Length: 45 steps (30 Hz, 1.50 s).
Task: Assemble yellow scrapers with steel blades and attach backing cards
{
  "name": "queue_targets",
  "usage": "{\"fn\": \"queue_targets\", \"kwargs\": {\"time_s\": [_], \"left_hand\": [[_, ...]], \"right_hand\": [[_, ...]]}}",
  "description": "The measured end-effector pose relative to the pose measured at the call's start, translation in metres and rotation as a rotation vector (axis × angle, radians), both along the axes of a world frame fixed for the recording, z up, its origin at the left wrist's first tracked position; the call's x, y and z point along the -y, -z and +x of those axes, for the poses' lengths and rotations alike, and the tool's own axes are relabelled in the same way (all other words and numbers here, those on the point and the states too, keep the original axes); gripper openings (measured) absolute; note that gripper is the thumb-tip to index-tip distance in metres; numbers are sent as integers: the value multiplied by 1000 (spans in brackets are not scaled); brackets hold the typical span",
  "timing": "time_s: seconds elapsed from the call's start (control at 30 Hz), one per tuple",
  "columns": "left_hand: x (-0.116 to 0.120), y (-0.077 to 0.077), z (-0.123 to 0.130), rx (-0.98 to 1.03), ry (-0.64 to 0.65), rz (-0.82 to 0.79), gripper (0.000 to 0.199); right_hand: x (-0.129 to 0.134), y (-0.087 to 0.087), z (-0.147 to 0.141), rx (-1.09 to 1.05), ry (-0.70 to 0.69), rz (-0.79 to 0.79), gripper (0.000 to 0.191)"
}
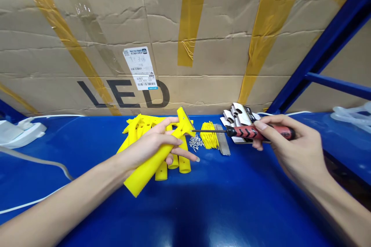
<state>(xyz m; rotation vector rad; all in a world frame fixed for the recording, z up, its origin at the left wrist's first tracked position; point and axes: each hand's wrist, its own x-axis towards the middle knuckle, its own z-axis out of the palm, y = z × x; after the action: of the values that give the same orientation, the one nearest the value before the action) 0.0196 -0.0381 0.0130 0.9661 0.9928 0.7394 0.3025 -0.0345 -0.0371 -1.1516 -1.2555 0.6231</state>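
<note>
Your left hand (158, 141) is partly closed around a long yellow plastic handle with a wide, flat head (147, 168). Your thumb and some fingers hug its neck, and one finger sticks out straight. The handle slants up across your hand, so its wide head is near the middle, above the blue tabletop (220, 204).

Your right hand (304, 142) is curled around a red and black screwdriver with a thin metal shaft (249, 132). It points to your left, and its tip meets the wide head, or is very close to it. I can't tell if a screw is there.

A thin grey edge shows along that head, so this piece seems to be partly put together. How tight it is, I can't tell.

Many parts lie loose, so there looks to be a lot left. More yellow plastic handles (185, 164) lie in a pile behind and under your left hand. Beside them is a small heap of tiny silver screws (196, 143). Next come a row of small flat yellow pieces (209, 136) and some thin grey metal strips (223, 142). White and black card packets (240, 110) sit behind the screwdriver. I can't see which pieces are all done.
</note>
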Motion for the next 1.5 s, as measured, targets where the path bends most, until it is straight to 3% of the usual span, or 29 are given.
{"fn": "queue_targets", "kwargs": {"time_s": [0.2,0.43,0.6,0.83,0.93,1.0,1.07,1.17,1.27,1.4,1.5], "left_hand": [[0,5,5,47,-51,-6,82],[-5,3,-1,86,-120,-57,75],[-7,1,-3,103,-111,-93,69],[-2,7,2,26,-56,35,69],[2,1,5,0,-63,48,67],[4,-3,6,-10,-92,67,67],[4,-4,7,-12,-109,92,67],[3,-2,10,-2,-85,55,71],[3,2,17,44,-52,-27,78],[3,2,26,50,-80,-62,79],[1,1,29,47,-102,-50,82]], "right_hand": [[2,-3,-6,-122,-29,-105,24],[5,-6,-4,233,-29,114,16],[8,-9,-5,339,-74,213,10],[13,-16,-4,335,-4,-63,28],[13,-17,0,385,-36,61,22],[12,-16,2,375,-101,178,28],[11,-16,3,300,-145,134,28],[9,-16,4,202,-86,14,23],[8,-18,8,158,-100,149,37],[8,-22,18,173,-100,66,18],[9,-24,20,201,-133,96,31]]}}
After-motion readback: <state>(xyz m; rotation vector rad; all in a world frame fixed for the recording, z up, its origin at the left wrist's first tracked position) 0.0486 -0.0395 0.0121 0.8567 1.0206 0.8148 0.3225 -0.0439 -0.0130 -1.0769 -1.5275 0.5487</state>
